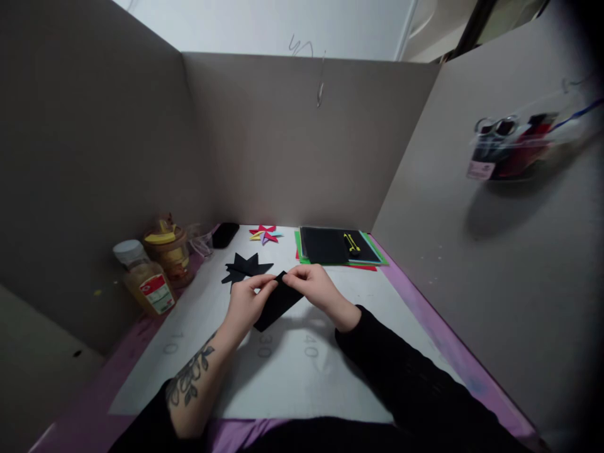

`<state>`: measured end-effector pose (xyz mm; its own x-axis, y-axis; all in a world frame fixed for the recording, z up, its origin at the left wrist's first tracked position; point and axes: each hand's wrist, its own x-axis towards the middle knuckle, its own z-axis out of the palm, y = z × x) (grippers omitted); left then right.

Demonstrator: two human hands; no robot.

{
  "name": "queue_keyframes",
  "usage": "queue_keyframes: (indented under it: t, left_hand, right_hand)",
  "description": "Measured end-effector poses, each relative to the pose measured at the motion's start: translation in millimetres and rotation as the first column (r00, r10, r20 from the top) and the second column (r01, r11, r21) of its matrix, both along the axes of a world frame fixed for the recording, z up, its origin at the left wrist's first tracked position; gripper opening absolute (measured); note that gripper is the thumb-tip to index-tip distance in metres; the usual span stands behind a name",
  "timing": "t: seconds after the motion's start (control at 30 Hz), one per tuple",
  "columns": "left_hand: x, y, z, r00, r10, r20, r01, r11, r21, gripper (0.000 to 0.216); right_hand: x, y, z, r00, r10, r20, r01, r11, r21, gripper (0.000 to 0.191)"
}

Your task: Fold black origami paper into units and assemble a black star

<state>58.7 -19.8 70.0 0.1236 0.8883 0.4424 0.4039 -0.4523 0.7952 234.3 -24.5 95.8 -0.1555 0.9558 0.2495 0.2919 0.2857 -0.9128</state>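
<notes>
A piece of black paper (279, 306) is held up in front of me between both hands, its lower corner pointing toward me. My left hand (249, 297) pinches its upper left edge between thumb and fingers. On the other side, my right hand (317, 288) pinches it near the top corner. The fingertips of the two hands are close together but apart. Just beyond my left hand, a black folded paper star (246, 265) lies on the white sheet (330, 384), partly hidden by that hand.
Farther back lie a multicoloured paper star (265, 234), a black phone (226, 235) and a stack of coloured paper (325, 245) with a yellow-black cutter (352, 244) on it. At left stand a glue bottle (150, 283), a jar (168, 255) and a clear cup (201, 239). Grey panels (302, 145) enclose the table.
</notes>
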Motion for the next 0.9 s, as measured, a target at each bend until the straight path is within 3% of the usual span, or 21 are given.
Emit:
queue_keyframes:
  t: [0.3, 0.9]
  left_hand:
    - [1.9, -0.6, 0.0, 1.000, 0.016, -0.018, -0.016, 1.000, -0.008, 0.022]
    - [2.3, 1.2, -3.1, 1.000, -0.002, 0.021, 0.003, 1.000, -0.023, 0.021]
  right_hand:
    - [-1.0, 1.0, -2.3, 0.998, -0.069, -0.004, 0.069, 0.998, -0.009, 0.019]
    - [-0.3, 2.5, -4.0, 0.997, -0.081, -0.017, 0.081, 0.996, -0.031, 0.018]
